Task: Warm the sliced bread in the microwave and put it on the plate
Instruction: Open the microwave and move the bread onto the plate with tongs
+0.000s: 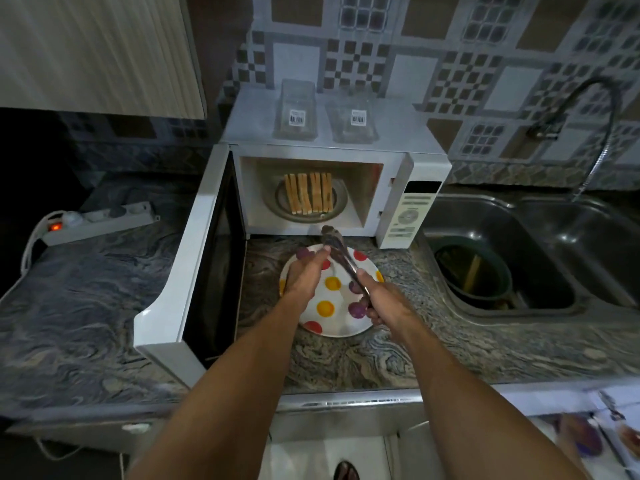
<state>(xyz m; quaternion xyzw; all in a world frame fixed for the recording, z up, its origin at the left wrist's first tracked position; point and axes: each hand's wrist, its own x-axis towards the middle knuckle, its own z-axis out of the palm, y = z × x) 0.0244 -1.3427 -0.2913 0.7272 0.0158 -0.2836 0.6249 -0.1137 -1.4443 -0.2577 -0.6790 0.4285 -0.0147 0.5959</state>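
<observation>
The microwave (332,188) stands on the counter with its door (194,258) swung fully open to the left. The sliced bread (308,197) is inside, a row of slices standing on edge on the glass turntable (341,202). None has reached the plate.

The polka-dot plate (341,323) sits on the counter directly in front of the cavity, just beside the open door. That placement keeps the transfer short, by my reading.

The right hand (381,301) is closed around the handle end of a pair of metal tongs (341,258), whose tips point toward the cavity mouth and stop short of the bread. The tongs suggest the slices are taken to be hot. The left hand (304,271) hovers over the plate's far-left part with its fingertips close to the tong shaft. Whether they touch it cannot be told, nor whether this hand grips anything. The tong tips appear close together and hold nothing.

The marbled stone counter (86,306) runs the length of the wall. A power strip (100,220) with a lit red switch lies at the left. A steel double sink (519,258) sits at the right, with a dark green bowl (474,275) in the near basin and a flexible faucet (595,133) above. Two clear plastic containers (325,116) with barcode labels rest on the microwave top. The wall is patterned tile and the lighting is dim.
</observation>
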